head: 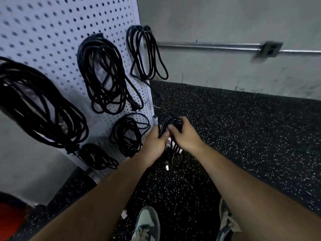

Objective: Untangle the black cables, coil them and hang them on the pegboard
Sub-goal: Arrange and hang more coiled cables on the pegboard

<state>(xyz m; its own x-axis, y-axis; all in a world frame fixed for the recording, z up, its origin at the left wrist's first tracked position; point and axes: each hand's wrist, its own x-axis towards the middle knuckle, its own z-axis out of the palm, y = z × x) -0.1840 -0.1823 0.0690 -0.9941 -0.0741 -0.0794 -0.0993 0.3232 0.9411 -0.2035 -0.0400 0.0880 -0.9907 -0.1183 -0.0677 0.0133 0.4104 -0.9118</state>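
Over the speckled floor (pixel 243 136), the left hand (pixel 153 142) and right hand (pixel 186 136) both curl their fingers (pixel 183 121) round a small black cable (pixel 166 119), its plug (pixel 166 165) dangling. The cable is just beside the lower right edge of the pegboard (pixel 52 28), where five coils (pixel 104 75) hang.

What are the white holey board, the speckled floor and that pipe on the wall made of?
Pegboard: matte white sheet with regular punched holes; painted metal or hardboard, I cannot tell which. Floor: probably rubber, matte black with white flecks. Pipe: likely metal conduit, going by its dull silver sheen.
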